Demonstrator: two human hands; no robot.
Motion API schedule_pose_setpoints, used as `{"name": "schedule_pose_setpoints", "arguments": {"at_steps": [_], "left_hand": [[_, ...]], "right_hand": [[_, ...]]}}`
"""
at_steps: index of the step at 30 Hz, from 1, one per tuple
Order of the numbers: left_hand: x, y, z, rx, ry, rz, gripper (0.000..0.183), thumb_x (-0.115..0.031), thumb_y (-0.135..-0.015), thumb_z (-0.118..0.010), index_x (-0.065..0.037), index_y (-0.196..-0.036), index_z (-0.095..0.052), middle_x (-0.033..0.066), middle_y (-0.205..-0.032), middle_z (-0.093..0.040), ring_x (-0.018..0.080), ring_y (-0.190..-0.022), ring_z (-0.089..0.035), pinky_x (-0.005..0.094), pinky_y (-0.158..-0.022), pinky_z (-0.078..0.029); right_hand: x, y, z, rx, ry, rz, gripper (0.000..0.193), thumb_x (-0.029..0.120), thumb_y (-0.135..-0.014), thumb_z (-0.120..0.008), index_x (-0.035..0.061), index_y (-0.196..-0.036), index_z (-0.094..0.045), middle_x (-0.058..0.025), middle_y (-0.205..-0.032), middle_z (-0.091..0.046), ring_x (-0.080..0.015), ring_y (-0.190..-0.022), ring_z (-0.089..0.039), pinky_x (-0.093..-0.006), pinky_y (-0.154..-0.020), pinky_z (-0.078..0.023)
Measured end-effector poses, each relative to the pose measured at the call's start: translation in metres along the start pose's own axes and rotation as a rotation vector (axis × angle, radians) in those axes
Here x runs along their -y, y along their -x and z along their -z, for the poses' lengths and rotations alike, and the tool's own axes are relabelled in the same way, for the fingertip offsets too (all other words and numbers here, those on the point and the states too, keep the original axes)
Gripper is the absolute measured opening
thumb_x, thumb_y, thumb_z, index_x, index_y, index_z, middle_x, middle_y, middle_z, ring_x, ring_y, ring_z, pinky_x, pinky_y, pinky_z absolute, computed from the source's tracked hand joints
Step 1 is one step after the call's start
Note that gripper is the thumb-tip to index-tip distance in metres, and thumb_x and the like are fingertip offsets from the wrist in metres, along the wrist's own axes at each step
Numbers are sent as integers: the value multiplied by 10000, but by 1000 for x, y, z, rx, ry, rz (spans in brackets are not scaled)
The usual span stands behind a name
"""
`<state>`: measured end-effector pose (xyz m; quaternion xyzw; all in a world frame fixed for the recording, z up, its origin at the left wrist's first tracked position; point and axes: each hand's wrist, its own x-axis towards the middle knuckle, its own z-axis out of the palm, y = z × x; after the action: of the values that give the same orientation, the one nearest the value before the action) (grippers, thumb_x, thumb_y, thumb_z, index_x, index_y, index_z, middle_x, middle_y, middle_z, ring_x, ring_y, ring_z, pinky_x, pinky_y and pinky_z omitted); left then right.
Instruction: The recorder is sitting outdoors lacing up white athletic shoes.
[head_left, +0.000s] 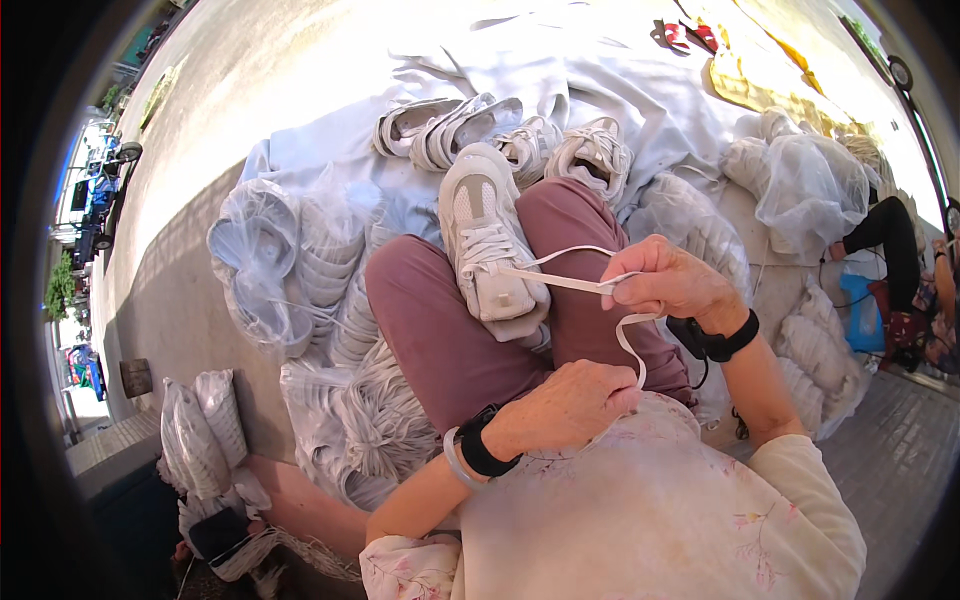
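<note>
A pale sneaker (475, 200) rests between my knees, its toe pointing away and its tongue and heel opening nearest me. The front eyelets are laced. From its upper part a flat off-white shoelace (560, 280) stretches right to my right hand (672, 282), which pinches it between thumb and fingers. A thinner strand also arches over toward that hand. Below the right hand the lace hangs in a loose curve and runs into my left hand (585, 405). That hand is closed, held low near my shirt, with its fingertips mostly hidden.
Several pale shoes (450, 128) stand beyond my knees on a light cloth (620, 85). Plastic-wrapped stacks of shoe parts (262, 255) lie at left, beside a bundle of laces (395, 420). Bagged shoes (810, 185) are at right, where another person's dark-clothed leg (885, 245) shows.
</note>
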<state>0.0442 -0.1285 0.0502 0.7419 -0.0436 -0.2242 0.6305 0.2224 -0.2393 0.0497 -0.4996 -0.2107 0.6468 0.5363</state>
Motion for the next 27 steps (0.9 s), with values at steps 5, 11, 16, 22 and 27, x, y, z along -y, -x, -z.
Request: {"name": "schedule_pose_setpoints", "arguments": {"at_steps": [5, 11, 16, 22, 27], "left_hand": [[23, 17, 7, -96, -78, 160, 271, -249, -932, -530, 8, -863, -582, 146, -682, -589, 275, -606, -565, 367, -597, -447], [33, 40, 37, -434, -42, 310, 186, -173, -911, -568, 12, -909, -589, 103, -719, -619, 196, -636, -580, 305, -629, -471], [55, 41, 76, -863, -315, 254, 87, -68, -846, -596, -26, -921, -584, 111, -791, -602, 225, -688, -595, 330, -640, -478], [68, 30, 96, -928, -593, 100, 109, -28, -808, -607, -34, -915, -584, 98, -836, -594, 236, -692, -598, 337, -638, -482], [59, 28, 102, -833, -777, 104, 110, -44, -797, -597, -63, -904, -578, 105, -845, -569, 294, -720, -597, 370, -635, -478]], "right_hand": [[5, 73, 33, 32, 108, 83, 168, 117, -851, -634, -42, -889, -675, 15, -554, -482, -44, -473, -377, -217, -423, -263], [-31, 66, 53, -189, 718, -158, 209, 197, -845, -614, 4, -872, -690, -48, -549, -531, -140, -474, -472, -287, -487, -387], [-36, 37, 40, -247, 977, -167, 247, 236, -842, -575, 25, -913, -683, -133, -626, -576, -248, -596, -576, -346, -612, -464], [-22, -4, 8, -456, 1235, 222, 218, 210, -857, -562, 38, -920, -681, -140, -818, -634, -294, -857, -599, -373, -753, -465], [-27, -47, -32, -486, 993, 513, 174, 156, -834, -587, 2, -901, -631, -145, -812, -629, -313, -826, -606, -401, -741, -469]]}}
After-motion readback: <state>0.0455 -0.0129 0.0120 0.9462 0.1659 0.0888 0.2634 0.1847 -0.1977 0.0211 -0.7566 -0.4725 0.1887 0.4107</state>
